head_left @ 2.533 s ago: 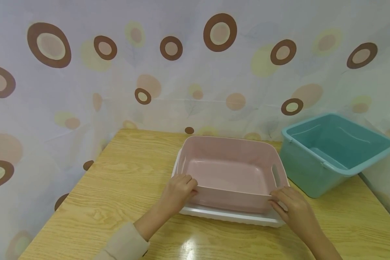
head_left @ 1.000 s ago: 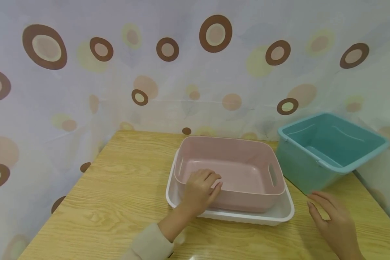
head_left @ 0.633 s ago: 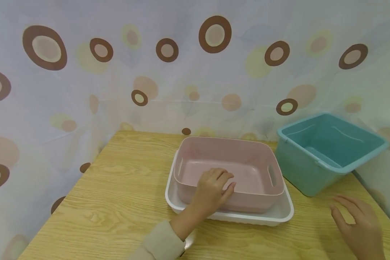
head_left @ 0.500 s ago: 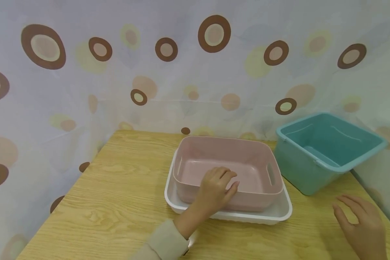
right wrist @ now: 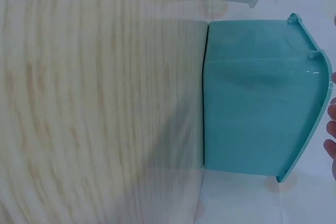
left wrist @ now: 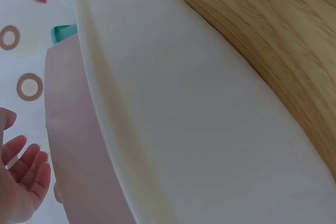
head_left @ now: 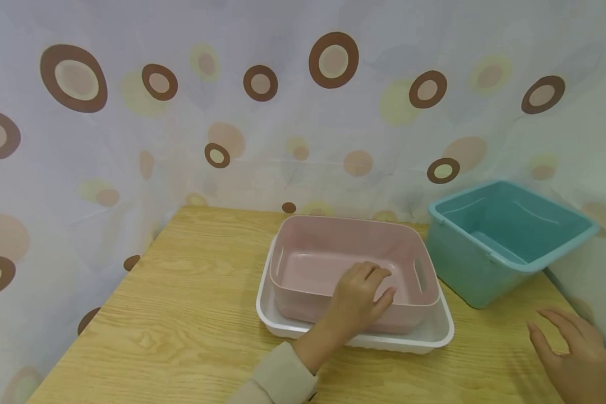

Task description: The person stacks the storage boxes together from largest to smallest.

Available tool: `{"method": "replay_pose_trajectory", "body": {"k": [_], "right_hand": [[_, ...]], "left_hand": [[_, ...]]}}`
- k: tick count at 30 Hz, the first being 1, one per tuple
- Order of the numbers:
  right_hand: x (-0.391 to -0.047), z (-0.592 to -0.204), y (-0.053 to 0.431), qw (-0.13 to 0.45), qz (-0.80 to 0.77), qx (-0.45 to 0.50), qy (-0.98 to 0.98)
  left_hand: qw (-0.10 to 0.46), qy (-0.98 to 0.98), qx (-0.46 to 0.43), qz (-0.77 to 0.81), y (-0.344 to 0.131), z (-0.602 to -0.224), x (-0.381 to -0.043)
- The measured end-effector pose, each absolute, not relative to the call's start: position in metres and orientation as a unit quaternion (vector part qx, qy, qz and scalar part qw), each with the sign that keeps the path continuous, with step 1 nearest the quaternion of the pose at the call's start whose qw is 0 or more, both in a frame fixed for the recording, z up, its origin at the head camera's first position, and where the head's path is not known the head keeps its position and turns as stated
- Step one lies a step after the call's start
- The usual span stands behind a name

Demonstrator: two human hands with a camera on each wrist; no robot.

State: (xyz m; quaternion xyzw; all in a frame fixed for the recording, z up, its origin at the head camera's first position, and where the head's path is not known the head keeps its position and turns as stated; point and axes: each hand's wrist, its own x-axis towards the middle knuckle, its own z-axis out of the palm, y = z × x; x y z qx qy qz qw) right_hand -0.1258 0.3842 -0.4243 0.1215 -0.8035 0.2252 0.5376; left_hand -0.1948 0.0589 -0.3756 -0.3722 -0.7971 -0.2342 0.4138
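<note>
A pink plastic bin (head_left: 303, 303) with slot handles sits inside a shallower white plastic tub (head_left: 363, 341) on the table. Over the pink bin's front side hovers my left hand (head_left: 361, 297), its fingers loosely bent and holding nothing. The left wrist view has that hand's fingers at the lower left, apart from the pink wall (left wrist: 73, 129). Out to the right, my right hand (head_left: 575, 353) is in the air above the table, fingers spread and slightly bent, with nothing in it. A teal plastic bin (head_left: 464, 264) stands beyond it; the right wrist view shows its side wall (right wrist: 257, 98).
The wood-grain table (head_left: 182, 314) stretches left of the tubs and in front of them. Behind and at the sides hangs a patterned curtain (head_left: 262, 33) with brown rings. The teal bin stands close to the right-hand curtain.
Both hands have let go of the pink bin's front rim. The left hand has drifted right above that rim; the right hand has moved away to the right.
</note>
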Motion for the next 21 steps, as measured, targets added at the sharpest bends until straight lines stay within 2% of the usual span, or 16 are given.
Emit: {"method": "replay_pose_trajectory", "body": {"k": [10, 21], "right_hand": [[-0.124, -0.419, 0.387, 0.501, 0.226, 0.104, -0.829], [-0.134, -0.422, 0.405, 0.506, 0.222, 0.082, -0.829]], "left_hand": [[0.394, -0.822, -0.363, -0.192, 0.082, -0.372, -0.195], [0.393, -0.833, -0.369, -0.121, 0.105, -0.365, -0.199]]}}
